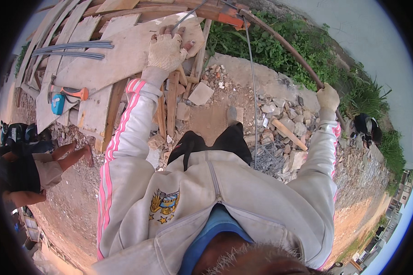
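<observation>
My left hand (pixel 166 51), in a cream knitted glove with bare fingertips, lies on a pale wooden board (pixel 133 41). Its fingers are spread, and a thin steel rod (pixel 188 15) runs up to them; whether the rod continues beneath the palm is hidden. Out to the right, my gloved right hand (pixel 328 97) is closed around a long rusty pipe (pixel 289 47). The pipe's far end meets an orange metal piece (pixel 231 20) at the edge of the planks. From there another long steel rod (pixel 253 68) hangs toward the rubble.
Bundled grey rods (pixel 73 45), a hammer with an orange handle (pixel 75 93) and a teal tape measure (pixel 58 103) lie on the boards. Broken bricks (pixel 282 112) and tangled wire (pixel 268 158) cover the ground. Another person (pixel 27 172) is at the left; plants (pixel 280 43) grow along a wall.
</observation>
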Motion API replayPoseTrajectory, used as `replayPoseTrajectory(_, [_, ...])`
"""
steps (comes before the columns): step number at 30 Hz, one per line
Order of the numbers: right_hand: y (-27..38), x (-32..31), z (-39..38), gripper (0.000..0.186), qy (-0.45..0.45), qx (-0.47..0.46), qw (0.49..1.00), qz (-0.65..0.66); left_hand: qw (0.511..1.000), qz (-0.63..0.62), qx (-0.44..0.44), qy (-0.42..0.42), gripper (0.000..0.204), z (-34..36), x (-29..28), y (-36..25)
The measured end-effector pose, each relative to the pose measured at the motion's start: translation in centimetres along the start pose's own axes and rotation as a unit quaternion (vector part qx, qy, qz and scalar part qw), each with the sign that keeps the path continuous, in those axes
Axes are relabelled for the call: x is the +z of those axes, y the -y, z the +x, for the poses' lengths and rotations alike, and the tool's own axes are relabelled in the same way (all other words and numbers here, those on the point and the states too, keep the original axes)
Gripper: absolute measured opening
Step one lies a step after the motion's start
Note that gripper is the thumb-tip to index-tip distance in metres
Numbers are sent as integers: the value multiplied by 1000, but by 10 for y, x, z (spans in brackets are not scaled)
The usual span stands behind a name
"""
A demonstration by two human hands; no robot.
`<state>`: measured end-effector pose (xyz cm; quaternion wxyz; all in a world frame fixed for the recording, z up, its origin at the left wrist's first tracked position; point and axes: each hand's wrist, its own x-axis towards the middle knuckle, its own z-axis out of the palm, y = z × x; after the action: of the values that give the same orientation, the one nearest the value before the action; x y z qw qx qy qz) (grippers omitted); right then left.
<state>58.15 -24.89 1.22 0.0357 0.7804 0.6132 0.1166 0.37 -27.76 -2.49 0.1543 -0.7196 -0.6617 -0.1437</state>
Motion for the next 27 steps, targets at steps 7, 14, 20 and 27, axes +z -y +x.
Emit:
replayPoseTrajectory(7, [47,-16,-103,31,13,79,996,31,999,-8,39,-4,76,-3,2,-2])
replayPoseTrajectory(14, [42,-27,-120,60,-6,11,998,56,994,-15,62,88,88,-1,-24,-4])
replayPoseTrajectory(20, [32,-31,-105,50,-13,-19,997,72,993,-17,67,94,102,1,-19,1])
replayPoseTrajectory(27, [8,13,-73,63,-31,-40,996,73,991,-6,72,109,103,1,-21,0])
